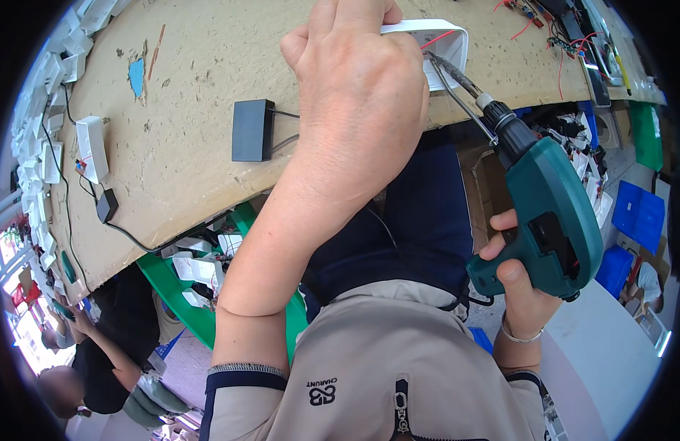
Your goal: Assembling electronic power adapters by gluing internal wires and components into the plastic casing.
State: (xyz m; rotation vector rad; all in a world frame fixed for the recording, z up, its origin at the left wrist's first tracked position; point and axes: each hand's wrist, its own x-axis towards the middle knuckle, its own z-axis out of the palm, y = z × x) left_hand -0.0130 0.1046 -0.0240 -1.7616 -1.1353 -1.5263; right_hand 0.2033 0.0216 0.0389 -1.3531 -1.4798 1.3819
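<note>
At the table's front edge, my left hand (358, 95) is closed on a white plastic case (457, 48), its back toward me and most fingertips hidden. A red wire (437, 40) runs inside the case. My right hand (522, 290) grips the handle of a dark green soldering gun (557, 198), fingers wrapped about it near the trigger. The gun's dark tip and the thin feed tube (463, 103) beside it reach into the open case. Whether the tip touches the wire is hidden behind my left hand.
A black box with cables (251, 131) lies left of my forearm. Farther left are a white case with wires (93, 151) and many piled white cases (51, 73). Wired circuit parts (571, 44) lie far right. A green bin (174, 301) sits below; another person (108, 345) works lower left.
</note>
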